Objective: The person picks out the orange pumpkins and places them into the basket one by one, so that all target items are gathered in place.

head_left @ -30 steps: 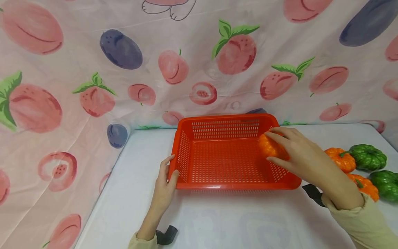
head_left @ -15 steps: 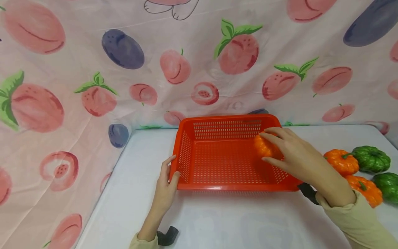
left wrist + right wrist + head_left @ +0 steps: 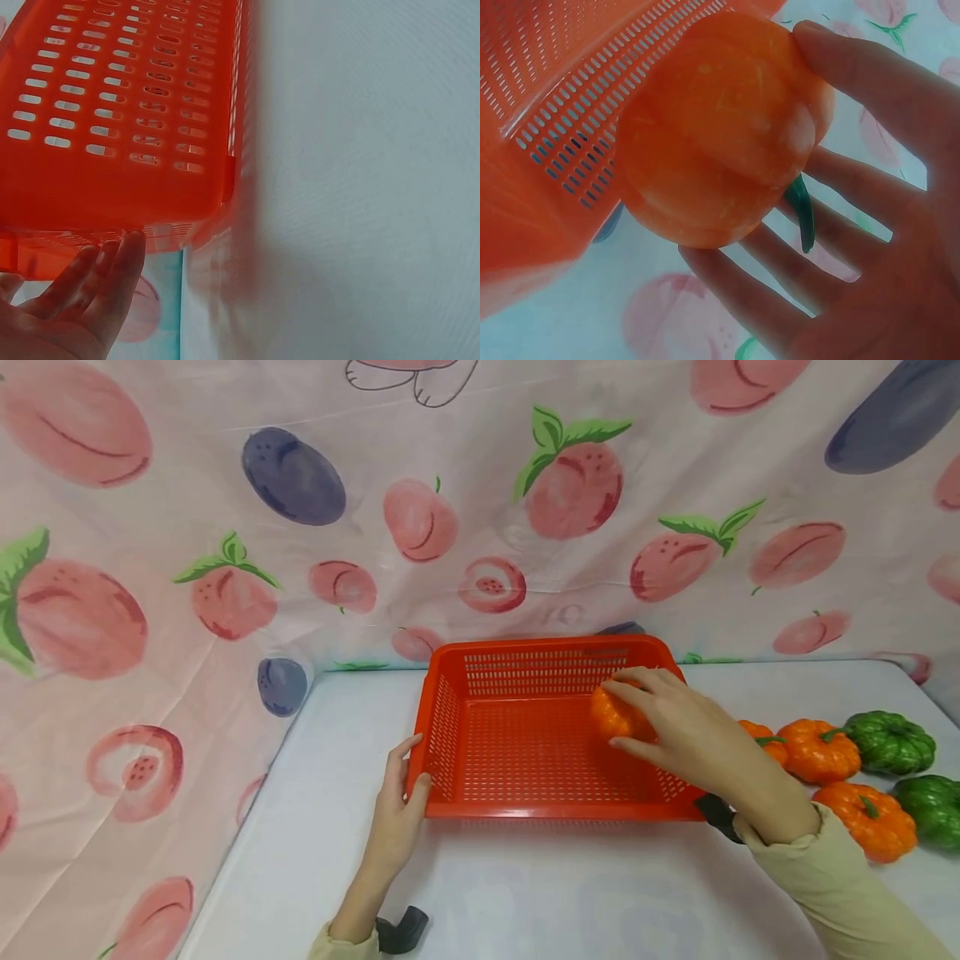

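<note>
My right hand (image 3: 678,722) holds an orange pumpkin (image 3: 611,714) between thumb and fingers, over the right part of a red plastic basket (image 3: 480,811). In the right wrist view the pumpkin (image 3: 720,135) shows a smooth ribbed skin and a green stem pointing toward the palm. My left hand (image 3: 400,814) grips the basket's left rim near its front corner. The left wrist view shows the fingers (image 3: 120,281) of that hand against the underside of the slotted basket (image 3: 112,180). No pumpkin lies on the visible part of the basket's floor.
Right of the basket, orange pumpkins (image 3: 817,752) and green pumpkins (image 3: 890,743) stand on the white table (image 3: 525,893), one partly behind my right forearm. A fruit-print cloth (image 3: 322,585) hangs behind and to the left of the table.
My right hand has moved left over the basket with the orange pumpkin, uncovering another orange pumpkin on the table. The left hand and the basket stay in place.
</note>
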A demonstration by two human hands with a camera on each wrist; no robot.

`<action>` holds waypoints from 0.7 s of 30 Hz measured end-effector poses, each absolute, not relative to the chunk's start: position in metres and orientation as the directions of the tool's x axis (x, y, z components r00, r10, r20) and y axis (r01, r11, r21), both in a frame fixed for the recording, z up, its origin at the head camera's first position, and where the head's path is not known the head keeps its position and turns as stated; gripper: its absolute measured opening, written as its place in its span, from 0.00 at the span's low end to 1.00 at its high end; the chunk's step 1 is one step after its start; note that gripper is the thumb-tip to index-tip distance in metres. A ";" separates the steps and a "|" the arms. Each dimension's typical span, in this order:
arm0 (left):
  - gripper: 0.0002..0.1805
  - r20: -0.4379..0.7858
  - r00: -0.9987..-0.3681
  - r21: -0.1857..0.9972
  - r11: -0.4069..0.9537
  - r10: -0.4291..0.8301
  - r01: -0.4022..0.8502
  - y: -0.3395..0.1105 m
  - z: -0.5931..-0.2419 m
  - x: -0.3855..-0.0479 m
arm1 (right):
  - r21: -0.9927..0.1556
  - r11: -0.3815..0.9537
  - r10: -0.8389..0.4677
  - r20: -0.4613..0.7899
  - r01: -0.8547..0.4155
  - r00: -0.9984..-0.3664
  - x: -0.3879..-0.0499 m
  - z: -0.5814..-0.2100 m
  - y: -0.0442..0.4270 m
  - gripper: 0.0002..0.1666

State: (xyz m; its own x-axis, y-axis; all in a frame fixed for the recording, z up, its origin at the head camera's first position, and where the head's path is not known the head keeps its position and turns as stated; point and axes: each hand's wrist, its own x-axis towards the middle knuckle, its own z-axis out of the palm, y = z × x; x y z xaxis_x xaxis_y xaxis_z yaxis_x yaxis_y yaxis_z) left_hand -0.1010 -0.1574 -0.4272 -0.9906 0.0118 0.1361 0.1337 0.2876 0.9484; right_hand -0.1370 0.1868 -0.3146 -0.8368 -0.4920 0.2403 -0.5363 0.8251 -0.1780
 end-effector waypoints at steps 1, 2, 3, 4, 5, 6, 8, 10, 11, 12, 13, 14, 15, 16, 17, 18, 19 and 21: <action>0.29 0.139 -0.990 0.948 0.288 0.011 0.136 -0.157 -0.427 -0.101 | -0.176 0.825 -0.494 0.238 -0.537 -0.836 -0.138 -0.315 0.186 0.39; 0.29 0.141 -0.990 0.948 0.289 0.009 0.137 -0.157 -0.427 -0.101 | -0.175 0.824 -0.496 0.235 -0.538 -0.836 -0.139 -0.315 0.185 0.39; 0.29 0.142 -0.990 0.947 0.290 0.008 0.138 -0.156 -0.427 -0.101 | -0.175 0.824 -0.497 0.231 -0.539 -0.836 -0.139 -0.316 0.184 0.39; 0.29 0.142 -0.990 0.947 0.291 0.008 0.138 -0.156 -0.426 -0.101 | -0.175 0.825 -0.497 0.226 -0.537 -0.838 -0.140 -0.316 0.184 0.39; 0.29 0.141 -0.990 0.947 0.290 0.008 0.137 -0.156 -0.426 -0.101 | -0.174 0.825 -0.499 0.222 -0.538 -0.838 -0.141 -0.316 0.183 0.39; 0.29 0.140 -0.990 0.947 0.291 0.007 0.136 -0.156 -0.426 -0.101 | -0.173 0.825 -0.501 0.217 -0.538 -0.838 -0.141 -0.316 0.182 0.39; 0.29 0.138 -0.990 0.948 0.288 0.006 0.133 -0.155 -0.426 -0.101 | -0.175 0.824 -0.503 0.210 -0.538 -0.838 -0.143 -0.316 0.180 0.40; 0.29 0.135 -0.991 0.949 0.286 0.007 0.131 -0.155 -0.426 -0.101 | -0.173 0.823 -0.507 0.209 -0.542 -0.836 -0.144 -0.316 0.178 0.40; 0.29 0.134 -0.991 0.950 0.285 0.007 0.130 -0.155 -0.426 -0.101 | -0.173 0.821 -0.509 0.210 -0.544 -0.835 -0.145 -0.316 0.176 0.40; 0.29 0.133 -0.991 0.950 0.285 0.006 0.129 -0.156 -0.426 -0.101 | -0.177 0.820 -0.509 0.210 -0.545 -0.835 -0.145 -0.316 0.175 0.40; 0.29 0.133 -0.991 0.949 0.287 0.005 0.128 -0.156 -0.426 -0.101 | -0.178 0.819 -0.510 0.211 -0.546 -0.834 -0.146 -0.316 0.174 0.40; 0.29 0.132 -0.991 0.949 0.288 0.003 0.128 -0.156 -0.426 -0.101 | -0.178 0.817 -0.512 0.212 -0.548 -0.833 -0.147 -0.316 0.174 0.40; 0.29 0.132 -0.991 0.949 0.289 0.003 0.128 -0.156 -0.427 -0.101 | -0.178 0.816 -0.514 0.212 -0.550 -0.831 -0.147 -0.316 0.173 0.40; 0.29 0.132 -0.991 0.948 0.291 0.002 0.127 -0.157 -0.427 -0.100 | -0.179 0.814 -0.517 0.211 -0.553 -0.830 -0.148 -0.317 0.172 0.40; 0.29 0.132 -0.991 0.948 0.292 0.001 0.126 -0.157 -0.427 -0.100 | -0.180 0.812 -0.519 0.213 -0.556 -0.827 -0.148 -0.317 0.171 0.40; 0.29 0.130 -0.991 0.948 0.293 0.001 0.125 -0.157 -0.428 -0.100 | -0.178 0.809 -0.523 0.216 -0.560 -0.824 -0.148 -0.317 0.171 0.40; 0.29 0.130 -0.992 0.948 0.292 0.002 0.124 -0.157 -0.428 -0.100 | -0.177 0.808 -0.525 0.217 -0.562 -0.823 -0.148 -0.317 0.170 0.40; 0.29 0.131 -0.991 0.949 0.290 0.006 0.127 -0.157 -0.428 -0.100 | -0.175 0.805 -0.530 0.220 -0.567 -0.819 -0.148 -0.318 0.169 0.39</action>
State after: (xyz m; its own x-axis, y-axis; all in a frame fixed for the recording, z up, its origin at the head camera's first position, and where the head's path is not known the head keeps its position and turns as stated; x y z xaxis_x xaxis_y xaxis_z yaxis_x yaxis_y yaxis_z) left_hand -0.1001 -0.1575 -0.4278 -0.9914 0.0057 0.1307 0.1267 0.2895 0.9487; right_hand -0.1482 0.1687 -0.3176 -0.8191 -0.5299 0.2199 -0.5675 0.8046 -0.1749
